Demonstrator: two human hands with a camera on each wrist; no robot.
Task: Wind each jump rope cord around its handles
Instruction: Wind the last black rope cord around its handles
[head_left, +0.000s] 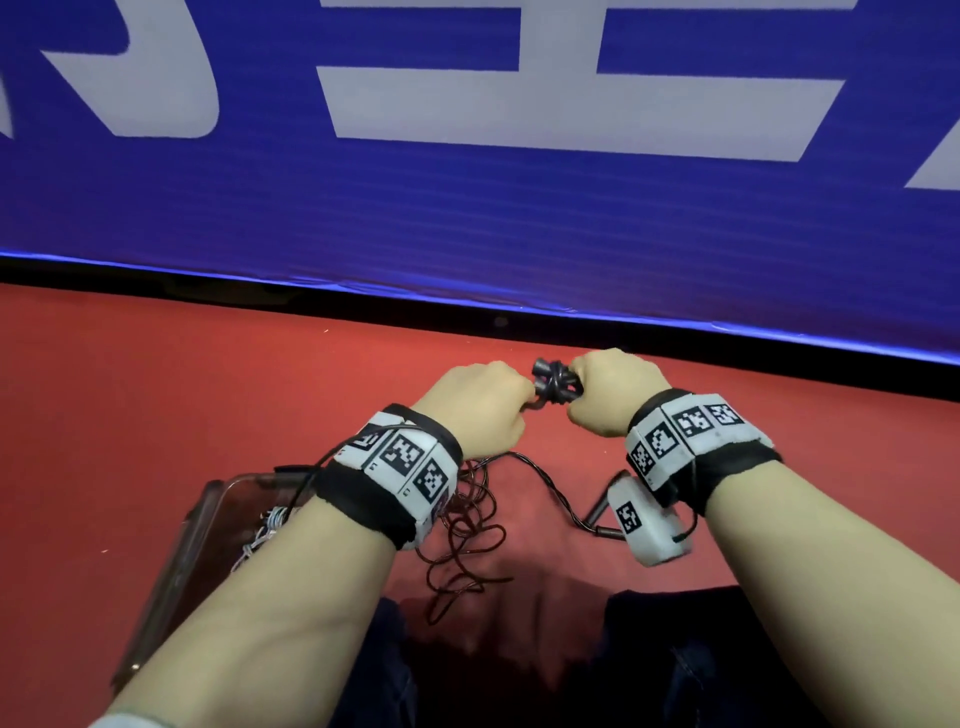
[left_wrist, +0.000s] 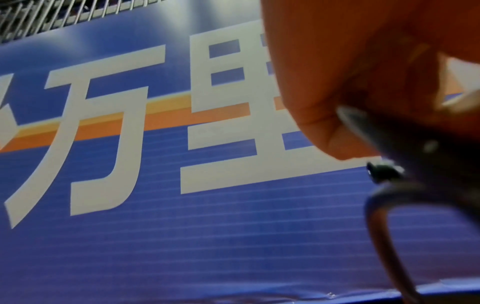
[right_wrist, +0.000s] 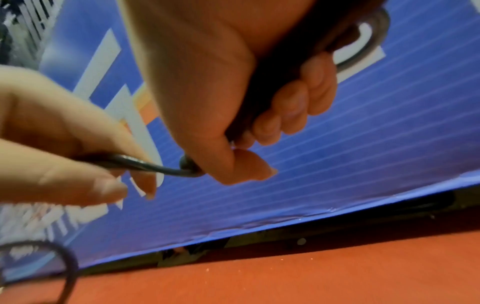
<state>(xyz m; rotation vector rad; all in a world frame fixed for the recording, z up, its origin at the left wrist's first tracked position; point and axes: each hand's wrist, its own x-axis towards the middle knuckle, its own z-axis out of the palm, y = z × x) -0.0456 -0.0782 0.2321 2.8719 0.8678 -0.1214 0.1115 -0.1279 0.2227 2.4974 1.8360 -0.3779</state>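
1. At far left on the red carpeted floor (head_left: 156, 415) lies a clear plastic box (head_left: 171, 561); inside it shows a bundle of white-and-dark striped cord (head_left: 265, 530).
2. The left hand (head_left: 478, 405), its wrist wrapped in a black band with white marker tiles, pinches the thin dark jump rope cord (right_wrist: 145, 166) between thumb and fingertips, close to the handles.
3. Below that wrist, loose loops of the same dark cord (head_left: 467, 540) lie tangled on the floor, in front of the person's dark trouser legs.
4. Between the hands sit the black jump rope handles (head_left: 553, 382), held above the floor, with several turns of cord crossing their ends.
5. The right hand (head_left: 613, 389) is curled tight round the handles, fingers folded over them.
6. Behind everything stands a blue banner with large white characters (head_left: 467, 208).
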